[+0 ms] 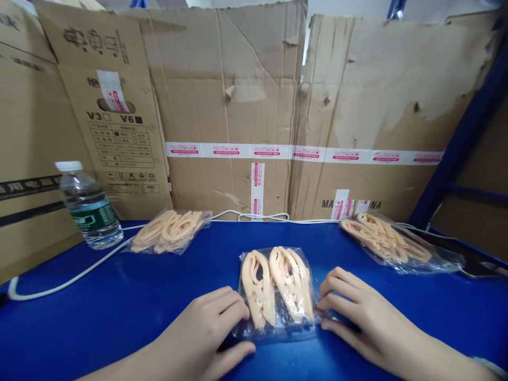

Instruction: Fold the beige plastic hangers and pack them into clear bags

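A clear plastic bag (283, 332) lies flat on the blue table in front of me. Inside it are beige looped plastic pieces (291, 280) that look like folded hangers, set side by side. My left hand (212, 328) rests at the bag's left edge, fingers bent against it and thumb apart near the lower corner. At the right edge, my right hand (357, 312) has the loose film between its fingertips and thumb.
Similar bags of beige pieces lie at the back left (170, 231) and back right (387, 241). A water bottle (93, 211) stands at left beside a white cable (75, 278). Cardboard sheets (234, 111) wall off the back. A dark phone-like object (478, 267) lies far right.
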